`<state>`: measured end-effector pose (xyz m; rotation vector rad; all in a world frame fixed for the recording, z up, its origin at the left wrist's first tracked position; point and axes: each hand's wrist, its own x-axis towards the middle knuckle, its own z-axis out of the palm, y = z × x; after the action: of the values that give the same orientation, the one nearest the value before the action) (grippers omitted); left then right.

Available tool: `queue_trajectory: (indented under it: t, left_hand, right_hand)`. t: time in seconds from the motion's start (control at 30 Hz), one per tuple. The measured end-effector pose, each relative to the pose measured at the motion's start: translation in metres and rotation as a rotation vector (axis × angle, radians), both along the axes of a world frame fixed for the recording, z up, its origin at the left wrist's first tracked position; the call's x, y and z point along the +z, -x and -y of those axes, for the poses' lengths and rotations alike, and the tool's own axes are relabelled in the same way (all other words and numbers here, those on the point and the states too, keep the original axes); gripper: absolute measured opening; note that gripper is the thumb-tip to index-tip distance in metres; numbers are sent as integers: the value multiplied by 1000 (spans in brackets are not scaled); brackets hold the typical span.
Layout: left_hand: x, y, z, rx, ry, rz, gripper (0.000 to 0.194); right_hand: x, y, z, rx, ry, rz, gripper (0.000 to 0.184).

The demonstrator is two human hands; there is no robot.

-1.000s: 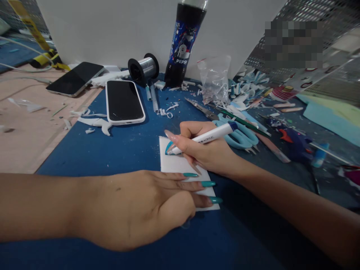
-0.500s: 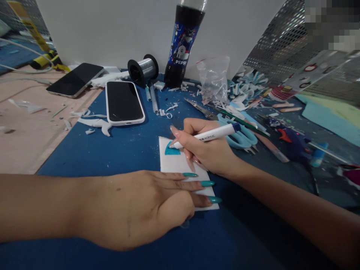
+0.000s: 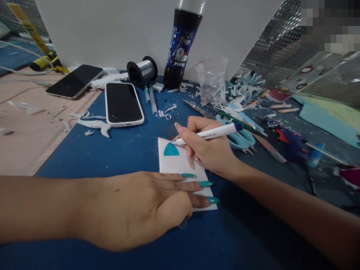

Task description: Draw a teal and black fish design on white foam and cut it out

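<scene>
Currently, left to right: left hand (image 3: 149, 210), grip flat, slightly apart, on white card (image 3: 181, 164), toward table's (image 3: 132, 150) near edge; blue patch (image 3: 171, 150) on card; right hand (image 3: 210, 150), grip clamped on marker (image 3: 218, 132), tip at patch's far end. Advisable: card pinned, strokes light.

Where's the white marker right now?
In the head view, just right of centre, the marker is in the right hand, its tip by the blue patch on the white card.
</scene>
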<state>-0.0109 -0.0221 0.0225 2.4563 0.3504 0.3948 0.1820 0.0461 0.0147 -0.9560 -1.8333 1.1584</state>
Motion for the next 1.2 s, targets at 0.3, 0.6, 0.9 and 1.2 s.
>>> queue_trajectory:
  t: [0.3, 0.6, 0.9, 1.2]
  left_hand:
    - [-1, 0, 0, -2, -44, 8, 38]
    - [3, 0, 0, 12, 18, -37, 37]
    - [8, -2, -1, 18, 44, -93, 46]
    - [7, 1, -1, 1, 41, -88, 50]
  right_hand:
    - [1, 1, 0, 47, 8, -5, 50]
    - [2, 2, 0, 20, 33, -39, 48]
    - [5, 0, 5, -81, 85, -67, 44]
    - [6, -2, 5, -61, 104, -19, 44]
